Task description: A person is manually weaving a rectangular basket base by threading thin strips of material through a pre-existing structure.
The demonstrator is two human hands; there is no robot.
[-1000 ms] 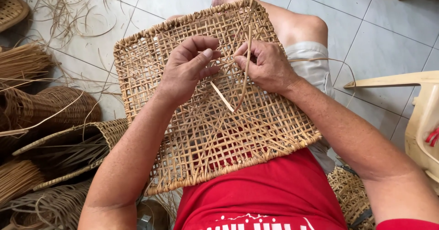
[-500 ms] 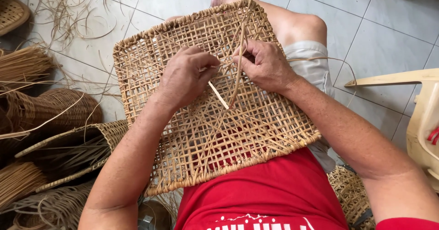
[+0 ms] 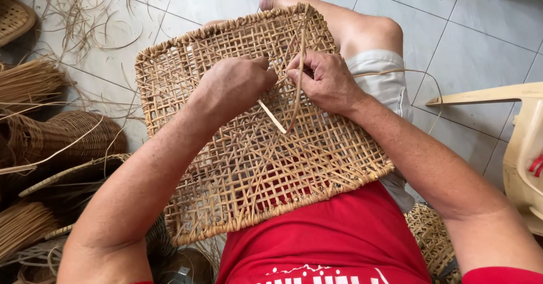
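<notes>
A square woven rattan panel (image 3: 237, 165) with an open lattice rests tilted on my lap, over red shorts. My left hand (image 3: 235, 86) lies knuckles-up on the upper middle of the lattice, its fingers curled into the weave near a short pale stick (image 3: 271, 116). My right hand (image 3: 322, 80) sits just to the right of it, pinching a thin rattan strand (image 3: 301, 52) that runs up to the panel's far edge and down into the lattice. The two hands almost touch.
Woven baskets (image 3: 62, 137) and bundles of rattan strips (image 3: 28, 80) fill the left side on the tiled floor. Loose strands (image 3: 96, 12) lie scattered at the top left. A cream plastic chair (image 3: 520, 142) stands at the right. Another woven piece (image 3: 430, 239) lies under my right elbow.
My left hand has turned over from fingers-spread to knuckles-up and slid toward the right hand. The strand has swung from slanted to nearly upright, and the pale stick has shifted a little.
</notes>
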